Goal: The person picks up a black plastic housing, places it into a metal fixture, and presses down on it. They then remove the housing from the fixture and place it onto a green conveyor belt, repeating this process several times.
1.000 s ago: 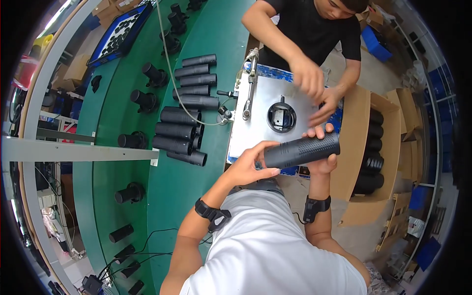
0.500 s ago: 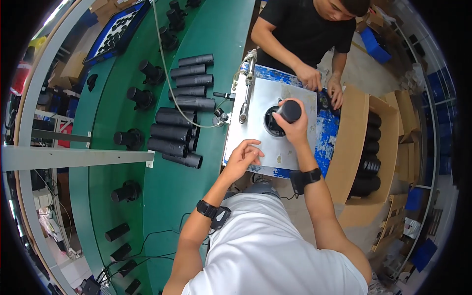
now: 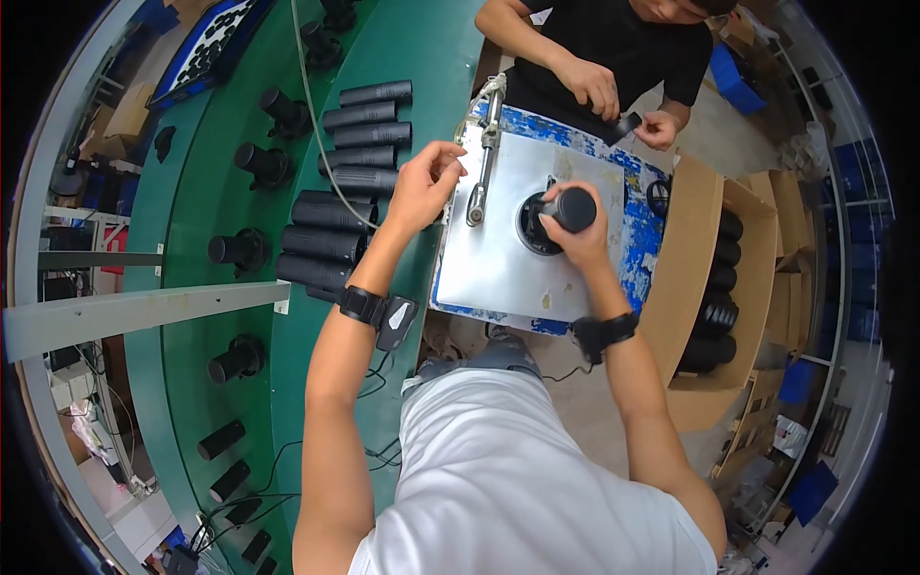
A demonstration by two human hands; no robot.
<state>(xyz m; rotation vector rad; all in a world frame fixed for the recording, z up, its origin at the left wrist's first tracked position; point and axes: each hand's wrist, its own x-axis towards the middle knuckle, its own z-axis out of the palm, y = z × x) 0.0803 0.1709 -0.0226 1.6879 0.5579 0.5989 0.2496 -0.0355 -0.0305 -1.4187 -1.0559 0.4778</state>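
Observation:
My right hand (image 3: pixel 586 235) is wrapped around a black cylinder (image 3: pixel 575 209), whose flat round end faces up. The cylinder's lower end meets a round black fixture (image 3: pixel 537 225) set in the metal plate (image 3: pixel 498 278); the hand partly hides where they meet. My left hand (image 3: pixel 422 192) is at the plate's left edge, fingers loosely curved and apart, holding nothing that I can see. It covers the small valve fitting there, and whether it touches it cannot be made out. A metal air cylinder arm (image 3: pixel 487 158) lies along the plate beside it.
Several black ribbed tubes (image 3: pixel 359 158) lie on the green bench (image 3: pixel 316 383) to the left. More black parts stand on the green belt (image 3: pixel 192 316). A cardboard box (image 3: pixel 685 249) of black tubes sits at right. Across the plate, a co-worker's hands (image 3: pixel 594 86) handle a small black piece.
My left hand has moved from the plate's near edge up and left to its left edge. My right hand stays on the cylinder. The co-worker's hands have lifted a black piece.

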